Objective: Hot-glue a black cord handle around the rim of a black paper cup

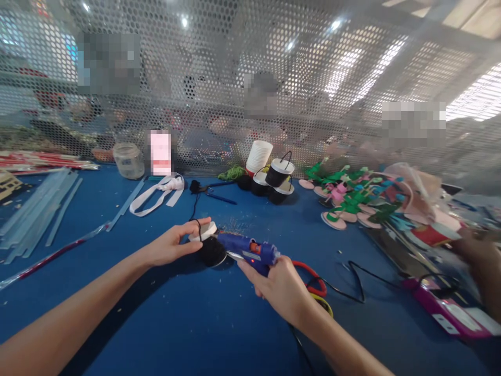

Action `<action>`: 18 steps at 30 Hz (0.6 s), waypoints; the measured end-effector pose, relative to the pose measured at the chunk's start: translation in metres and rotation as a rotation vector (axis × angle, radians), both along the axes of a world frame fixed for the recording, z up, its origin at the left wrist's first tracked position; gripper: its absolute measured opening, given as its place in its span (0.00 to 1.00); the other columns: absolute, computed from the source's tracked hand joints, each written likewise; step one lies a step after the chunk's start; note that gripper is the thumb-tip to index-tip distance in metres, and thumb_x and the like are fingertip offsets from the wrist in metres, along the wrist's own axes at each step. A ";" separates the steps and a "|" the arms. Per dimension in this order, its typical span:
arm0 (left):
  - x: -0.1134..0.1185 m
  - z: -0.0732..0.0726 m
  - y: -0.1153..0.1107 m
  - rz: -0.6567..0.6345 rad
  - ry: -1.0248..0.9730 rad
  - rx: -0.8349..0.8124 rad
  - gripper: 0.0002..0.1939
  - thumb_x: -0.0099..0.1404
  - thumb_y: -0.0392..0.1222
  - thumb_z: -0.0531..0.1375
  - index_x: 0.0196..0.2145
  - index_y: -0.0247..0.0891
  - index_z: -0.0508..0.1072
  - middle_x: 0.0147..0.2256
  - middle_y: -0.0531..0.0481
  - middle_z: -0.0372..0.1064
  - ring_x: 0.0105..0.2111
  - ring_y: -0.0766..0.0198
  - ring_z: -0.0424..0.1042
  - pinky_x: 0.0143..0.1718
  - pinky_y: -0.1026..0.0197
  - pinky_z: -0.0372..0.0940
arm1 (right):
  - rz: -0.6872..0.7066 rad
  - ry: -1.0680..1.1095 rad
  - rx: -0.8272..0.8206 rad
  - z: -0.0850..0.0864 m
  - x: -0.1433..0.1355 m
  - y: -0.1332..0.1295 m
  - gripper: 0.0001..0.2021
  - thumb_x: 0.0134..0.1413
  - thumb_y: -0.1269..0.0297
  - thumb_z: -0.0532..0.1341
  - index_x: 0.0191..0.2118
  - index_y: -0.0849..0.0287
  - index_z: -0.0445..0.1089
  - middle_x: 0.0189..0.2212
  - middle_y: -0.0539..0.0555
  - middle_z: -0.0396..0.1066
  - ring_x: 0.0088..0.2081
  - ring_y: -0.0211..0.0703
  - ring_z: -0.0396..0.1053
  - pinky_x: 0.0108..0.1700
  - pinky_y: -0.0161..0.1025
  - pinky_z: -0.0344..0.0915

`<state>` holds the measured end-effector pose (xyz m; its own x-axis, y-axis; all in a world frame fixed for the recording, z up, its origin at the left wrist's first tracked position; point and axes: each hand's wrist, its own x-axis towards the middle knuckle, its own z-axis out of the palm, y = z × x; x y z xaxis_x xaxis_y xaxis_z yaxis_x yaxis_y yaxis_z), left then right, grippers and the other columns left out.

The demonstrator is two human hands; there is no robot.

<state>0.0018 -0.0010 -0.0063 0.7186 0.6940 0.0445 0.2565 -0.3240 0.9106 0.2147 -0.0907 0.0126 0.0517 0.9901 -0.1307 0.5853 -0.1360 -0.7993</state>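
Observation:
My left hand (pixel 182 243) is closed on a small cup wrapped in black yarn (pixel 212 252), tipped on its side, its white rim (pixel 206 230) under my fingers. A strand of black cord runs over my fingers toward the back. In my right hand (pixel 287 290) is a blue glue gun (pixel 248 249) with a small red light, pointed left. Its front end is at the yarn-wrapped cup; whether the nozzle touches is hidden. Some silvery metal shows just below the gun. Red loop handles (pixel 313 277) and a yellow loop (pixel 324 304) lie beside my right wrist.
Stacked white cups (pixel 259 155) and finished black buckets (pixel 280 172) stand at the back. A jar (pixel 129 161), white ribbon (pixel 156 196) and glue sticks (pixel 41 206) lie left. Right are felt flowers (pixel 348 201), a purple power strip (pixel 450 308) and another person's hand (pixel 479 250).

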 end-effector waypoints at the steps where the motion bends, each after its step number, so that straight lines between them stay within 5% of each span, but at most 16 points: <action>1: 0.000 0.000 0.000 0.007 0.003 0.005 0.10 0.59 0.42 0.53 0.24 0.36 0.57 0.57 0.41 0.49 0.58 0.53 0.48 0.52 0.53 0.49 | 0.017 -0.008 0.038 0.000 -0.001 -0.001 0.12 0.44 0.56 0.56 0.20 0.59 0.63 0.07 0.45 0.57 0.11 0.35 0.57 0.15 0.33 0.56; 9: 0.002 0.003 -0.004 0.022 0.035 0.035 0.10 0.59 0.43 0.52 0.24 0.36 0.58 0.56 0.40 0.53 0.57 0.53 0.48 0.52 0.54 0.49 | 0.046 -0.046 0.178 -0.004 -0.007 -0.004 0.10 0.44 0.58 0.57 0.22 0.60 0.67 0.07 0.46 0.58 0.12 0.37 0.60 0.15 0.32 0.56; 18: 0.002 0.005 -0.004 0.006 0.035 0.045 0.10 0.59 0.42 0.53 0.24 0.37 0.55 0.57 0.39 0.50 0.57 0.54 0.50 0.52 0.53 0.49 | -0.007 -0.002 -0.080 0.000 -0.003 0.000 0.13 0.43 0.55 0.56 0.18 0.59 0.62 0.07 0.45 0.56 0.11 0.34 0.57 0.15 0.31 0.57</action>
